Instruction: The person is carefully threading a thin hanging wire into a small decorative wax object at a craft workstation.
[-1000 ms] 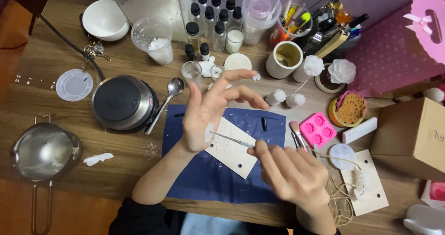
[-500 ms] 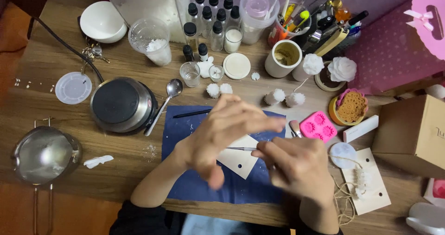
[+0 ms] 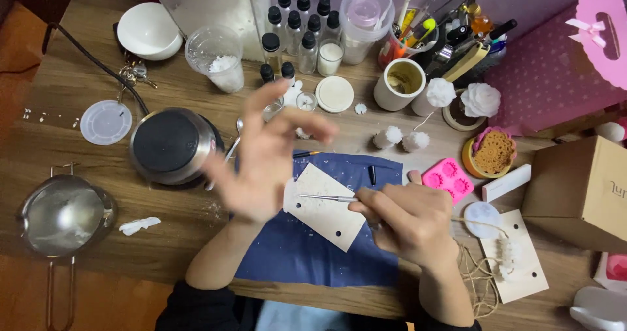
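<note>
Two hands at frame centre. We see the right hand (image 3: 411, 223) pinching a thin metal tool (image 3: 326, 198), its tip over the white card (image 3: 324, 213) on the blue cloth (image 3: 307, 256). Left hand (image 3: 261, 158) blurred above the cloth, fingers spread, holding nothing.

left hand (image 3: 264, 158) raised, fingers spread, right hand (image 3: 408, 220) pinching

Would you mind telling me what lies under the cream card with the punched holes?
The card lies on a dark blue cloth spread on the wooden table. The right hand holds a thin metal tool over it. The cloth beneath the card is hidden.
</note>
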